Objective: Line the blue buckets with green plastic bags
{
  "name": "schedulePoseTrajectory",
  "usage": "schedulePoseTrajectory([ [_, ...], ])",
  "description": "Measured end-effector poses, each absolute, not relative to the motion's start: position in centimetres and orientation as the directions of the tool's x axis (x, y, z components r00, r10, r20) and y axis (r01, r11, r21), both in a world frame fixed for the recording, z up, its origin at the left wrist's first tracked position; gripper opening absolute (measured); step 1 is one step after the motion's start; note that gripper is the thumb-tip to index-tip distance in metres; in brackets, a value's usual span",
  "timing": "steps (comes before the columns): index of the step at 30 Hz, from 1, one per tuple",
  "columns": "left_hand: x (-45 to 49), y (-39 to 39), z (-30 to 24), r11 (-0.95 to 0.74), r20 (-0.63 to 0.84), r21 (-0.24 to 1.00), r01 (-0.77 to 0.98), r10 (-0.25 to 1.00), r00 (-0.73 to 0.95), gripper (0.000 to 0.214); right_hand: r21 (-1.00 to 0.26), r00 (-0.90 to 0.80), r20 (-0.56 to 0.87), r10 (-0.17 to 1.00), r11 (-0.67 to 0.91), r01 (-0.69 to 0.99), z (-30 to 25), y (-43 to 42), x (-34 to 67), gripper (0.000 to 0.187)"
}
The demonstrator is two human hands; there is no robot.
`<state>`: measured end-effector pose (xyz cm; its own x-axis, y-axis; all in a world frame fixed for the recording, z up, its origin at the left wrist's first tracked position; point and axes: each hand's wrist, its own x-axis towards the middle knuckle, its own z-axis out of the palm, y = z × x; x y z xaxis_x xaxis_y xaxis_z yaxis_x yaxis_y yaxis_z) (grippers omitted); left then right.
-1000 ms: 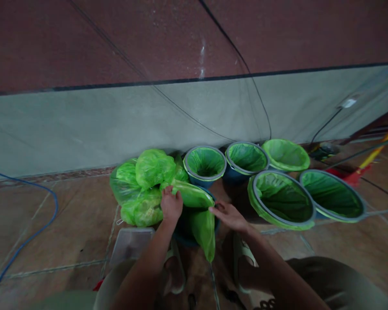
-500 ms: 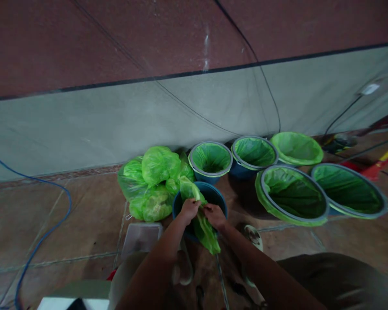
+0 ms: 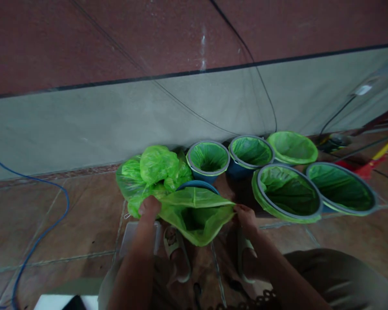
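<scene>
A thin green plastic bag (image 3: 194,213) is stretched open between my two hands, its mouth facing up. My left hand (image 3: 149,207) grips the bag's left edge with closed fingers. My right hand (image 3: 245,215) grips the right edge the same way. Just behind the bag, the rim of a blue bucket (image 3: 197,185) shows, mostly hidden by the bag. To the left of the bucket lies a heap of filled green bags (image 3: 148,176) against the wall.
Several blue buckets lined with green bags (image 3: 287,193) stand to the right along the grey wall (image 3: 116,120). A clear plastic lid or box (image 3: 129,241) lies on the tiled floor by my left arm. A blue cable (image 3: 48,224) loops at left; red tool (image 3: 368,165) far right.
My hands, close together on the bunched bag half a second ago, have pulled apart and spread the bag's mouth wide open in front of the blue bucket.
</scene>
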<state>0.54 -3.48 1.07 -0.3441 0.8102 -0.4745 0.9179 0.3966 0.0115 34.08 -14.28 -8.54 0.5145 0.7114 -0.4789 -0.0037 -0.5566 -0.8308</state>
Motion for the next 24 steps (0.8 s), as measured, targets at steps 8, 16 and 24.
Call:
schedulePoseTrajectory([
  [8, 5.7, -6.0, 0.2, 0.053, -0.299, 0.057, 0.997, 0.954, -0.033, 0.070, -0.346, 0.223, -0.158, 0.962, -0.266, 0.900, -3.7, -11.9, 30.7, 0.055],
  [16, 6.8, -6.1, -2.7, -0.252, -0.245, 0.122, 0.960, 0.930, 0.275, 0.052, -0.073, -0.159, -0.248, 0.956, 0.145, 0.987, -3.4, -8.7, 27.1, 0.035],
  [24, 6.2, -5.3, -3.2, -0.131, -0.242, 0.086, 0.988, 0.959, 0.148, 0.042, -0.230, -0.078, -0.201, 0.977, 0.030, 0.973, -5.9, -6.8, 28.7, 0.026],
])
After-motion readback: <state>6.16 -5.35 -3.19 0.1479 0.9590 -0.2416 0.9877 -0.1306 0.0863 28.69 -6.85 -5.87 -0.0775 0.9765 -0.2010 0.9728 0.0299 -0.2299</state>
